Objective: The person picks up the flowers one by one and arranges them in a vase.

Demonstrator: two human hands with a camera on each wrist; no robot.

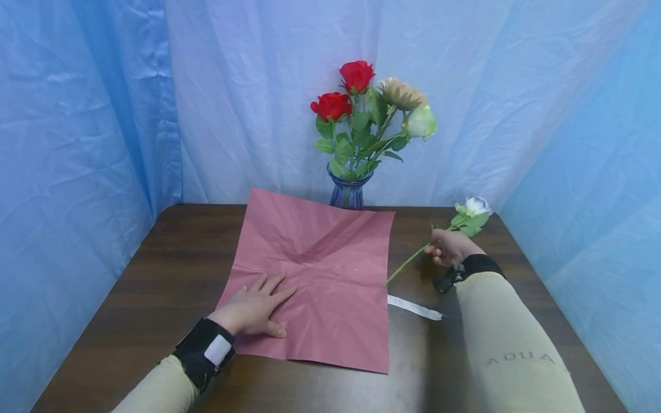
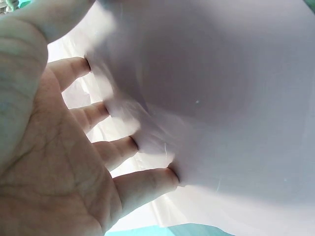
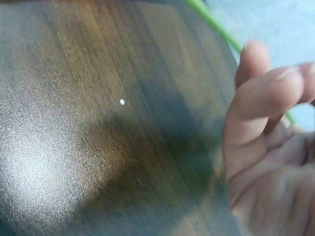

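Note:
With fingers spread, my left hand [image 1: 255, 310] rests on the left part of a creased pink sheet of wrapping paper [image 1: 335, 310]. The left wrist view shows its fingertips at the surface of the paper [image 2: 236, 123]. My right hand [image 1: 451, 246] grips the green stem of a white rose [image 1: 476, 206] right of the paper. The bloom and leaves point away to the upper right. Below the hand the stem [image 1: 408, 263] slants down to the paper's right edge. In the right wrist view the fingers [image 3: 275, 93] are curled by the green stem [image 3: 216, 24].
A white ribbon strip [image 1: 415, 308] sticks out from the paper's right edge. At the back, a blue glass vase [image 1: 347, 192] holds red roses [image 1: 356, 76], a beige flower [image 1: 401, 93] and a pale green bloom [image 1: 420, 121]. Blue curtains [image 1: 268, 115] surround the dark wooden table [image 1: 155, 298].

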